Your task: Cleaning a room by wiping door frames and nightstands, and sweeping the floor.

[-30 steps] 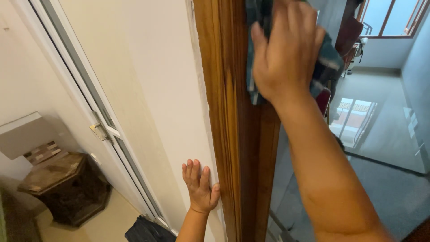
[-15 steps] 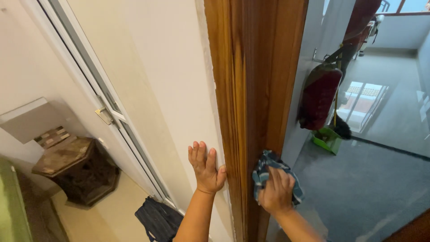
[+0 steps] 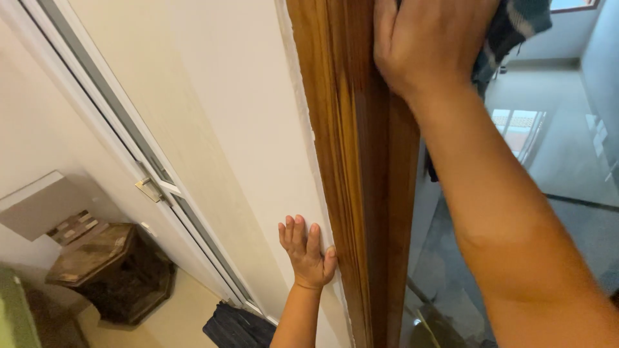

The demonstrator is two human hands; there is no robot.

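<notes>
Checked cloth (image 3: 516, 22), blue-grey, sits at top of frame, pressed vs the wooden door frame (image 3: 361, 193) near its upper part. Right hand (image 3: 432, 38) clenched on the cloth, palm flat to the wood, forearm running down to lower right. Left hand (image 3: 308, 254) lower down, released, fingers spread flat on the cream wall (image 3: 213, 96), thumb touching the frame's edge. Further left: white sliding door (image 3: 135, 161) w/ metal latch. Below it, dark octagonal wooden stand (image 3: 106, 270) on the floor.
</notes>
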